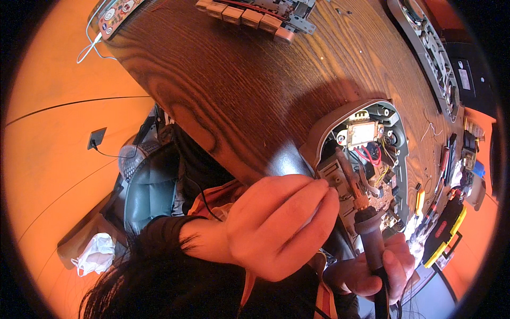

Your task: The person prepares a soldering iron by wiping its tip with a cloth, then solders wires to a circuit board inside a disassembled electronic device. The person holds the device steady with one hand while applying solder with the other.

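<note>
My right hand grips the dark handle of a soldering iron, whose metal barrel points away from me over an opened grey plastic housing. Inside the housing sit a brown circuit board, a metal-topped component and red, yellow and white wires. My left hand is closed in a pinch at the near left rim of the housing. Whatever its fingertips hold, if anything, is hidden. The iron's tip lies among the parts, and I cannot tell whether it touches any.
On the wooden table, a partly dismantled mechanism with keys lies at the far edge. A long grey casing stands at the far right. Tools, including a yellow-handled one, line the right side. A green chair is at left.
</note>
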`<move>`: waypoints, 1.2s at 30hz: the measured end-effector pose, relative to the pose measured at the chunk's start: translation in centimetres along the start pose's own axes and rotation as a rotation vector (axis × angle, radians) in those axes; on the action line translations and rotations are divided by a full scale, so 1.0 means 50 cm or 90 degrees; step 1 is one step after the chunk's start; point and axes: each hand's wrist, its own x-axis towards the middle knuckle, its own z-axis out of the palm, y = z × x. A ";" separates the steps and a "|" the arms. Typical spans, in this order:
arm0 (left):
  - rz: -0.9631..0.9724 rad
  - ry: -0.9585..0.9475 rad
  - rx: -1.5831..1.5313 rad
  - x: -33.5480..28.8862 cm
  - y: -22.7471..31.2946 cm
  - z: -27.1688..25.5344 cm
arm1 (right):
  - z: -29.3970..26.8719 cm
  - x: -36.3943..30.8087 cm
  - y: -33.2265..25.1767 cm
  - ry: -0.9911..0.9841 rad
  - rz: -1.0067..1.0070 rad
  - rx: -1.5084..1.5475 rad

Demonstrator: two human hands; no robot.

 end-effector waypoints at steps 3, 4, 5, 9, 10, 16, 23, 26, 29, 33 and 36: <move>-0.008 0.005 -0.007 0.001 0.001 0.001 | 0.003 -0.001 -0.003 0.005 0.021 0.010; -0.009 0.002 -0.010 0.002 0.001 0.001 | 0.004 0.000 -0.005 0.005 0.032 0.014; -0.006 -0.008 -0.013 0.002 0.002 -0.001 | 0.005 0.000 -0.008 0.006 0.043 0.019; -0.016 -0.029 -0.019 0.006 0.002 -0.004 | 0.009 -0.001 -0.018 0.020 0.101 0.026; -0.018 -0.029 -0.019 0.007 0.002 -0.004 | 0.010 -0.002 -0.018 0.022 0.102 0.029; -0.006 -0.023 -0.014 0.009 -0.003 0.000 | 0.006 -0.002 -0.013 0.010 0.094 0.045; -0.001 -0.035 -0.023 0.004 -0.004 -0.001 | 0.007 -0.003 -0.014 0.016 0.086 0.043; 0.005 -0.041 -0.024 0.003 -0.004 -0.001 | 0.005 0.000 -0.016 -0.009 0.096 0.056; 0.014 -0.039 -0.020 0.002 -0.006 -0.002 | 0.007 0.002 -0.016 -0.006 0.085 0.037; 0.012 -0.034 -0.023 0.002 -0.007 0.000 | 0.010 0.005 -0.011 -0.017 0.068 0.034; -0.003 -0.051 -0.030 0.003 -0.005 -0.003 | 0.012 0.008 -0.012 -0.029 0.079 0.039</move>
